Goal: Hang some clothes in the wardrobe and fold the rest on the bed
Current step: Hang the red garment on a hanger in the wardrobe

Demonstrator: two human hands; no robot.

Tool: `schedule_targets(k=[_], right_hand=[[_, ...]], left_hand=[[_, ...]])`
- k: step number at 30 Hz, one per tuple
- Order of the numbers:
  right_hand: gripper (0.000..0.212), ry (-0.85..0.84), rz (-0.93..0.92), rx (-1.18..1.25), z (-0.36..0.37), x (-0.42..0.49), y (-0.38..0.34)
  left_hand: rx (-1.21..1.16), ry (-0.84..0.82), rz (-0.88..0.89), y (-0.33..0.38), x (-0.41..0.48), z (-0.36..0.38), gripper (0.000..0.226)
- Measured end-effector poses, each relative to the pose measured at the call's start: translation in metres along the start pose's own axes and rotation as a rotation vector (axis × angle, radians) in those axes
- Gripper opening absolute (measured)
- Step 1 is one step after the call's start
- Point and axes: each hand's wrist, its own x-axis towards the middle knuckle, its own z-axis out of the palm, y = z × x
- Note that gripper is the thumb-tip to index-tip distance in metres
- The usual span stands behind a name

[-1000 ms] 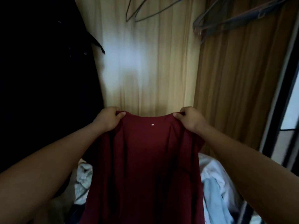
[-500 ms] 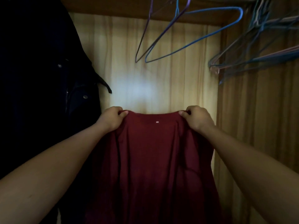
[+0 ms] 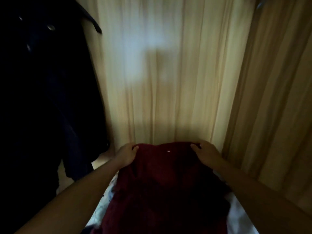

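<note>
The red shirt hangs over a pile of pale clothes, in front of the wardrobe wall. The left hand and right hand each pinch one shoulder. I think it is best to keep both shoulders level and pulled flat. The shirt is dark red and soft, with a tiny white tag.

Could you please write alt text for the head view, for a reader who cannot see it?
A left hand and a right hand grip the top edge of a dark red garment before a wooden wardrobe panel. A dark coat hangs at left.
</note>
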Motion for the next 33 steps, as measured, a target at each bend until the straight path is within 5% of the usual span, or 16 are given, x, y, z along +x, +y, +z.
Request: schedule_targets(k=[7,9,18,28,33], right_hand=[[0.006,-0.202,0.035,-0.069,0.048,-0.024,0.058],[0.023,-0.197,-0.011,-0.115,0.039,-0.028,0.051],[0.032,-0.098,-0.205,-0.214,-0.095,-0.045,-0.125],[0.040,0.438,-0.503,0.018,-0.234,-0.108,-0.322],[0.062,0.613,-0.654,0.396,-0.263,-0.132,-0.389]], left_hand=[[0.068,-0.239,-0.006,-0.029,-0.015,0.050,0.012],[0.132,-0.284,0.018,-0.022,-0.017,0.041,0.011],[0.313,-0.172,0.268,0.091,-0.023,-0.111,0.039],[0.233,0.113,0.541,0.230,-0.091,-0.298,0.037],[0.245,0.219,0.581,0.258,-0.115,-0.348,0.038]])
